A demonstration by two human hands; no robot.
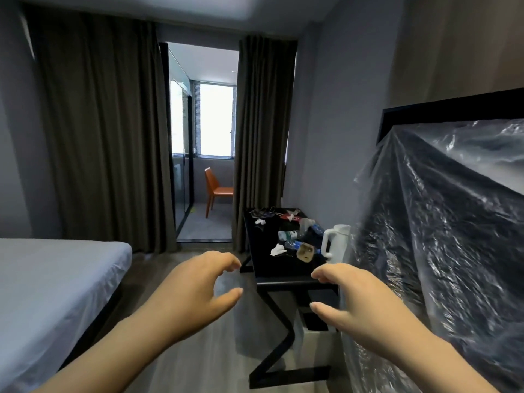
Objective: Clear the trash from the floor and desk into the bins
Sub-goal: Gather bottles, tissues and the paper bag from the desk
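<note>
A black desk [283,275] stands against the right wall, strewn with trash: crumpled white tissues [278,250], plastic bottles [293,245], a tan cup [305,252], face masks [266,214] and red wrappers [289,216]. A white bin [317,340] with a dark opening sits under the desk. My left hand [198,290] hovers in the air left of the desk's near corner, fingers loosely curved, holding nothing. My right hand [348,299] hovers over the desk's near edge, also holding nothing.
A white kettle [336,242] stands on the desk's right side. Crinkled plastic sheeting [442,236] covers a black screen at right. A bed [56,279] fills the left. Dark curtains [105,131] frame a doorway with an orange chair [217,188] beyond.
</note>
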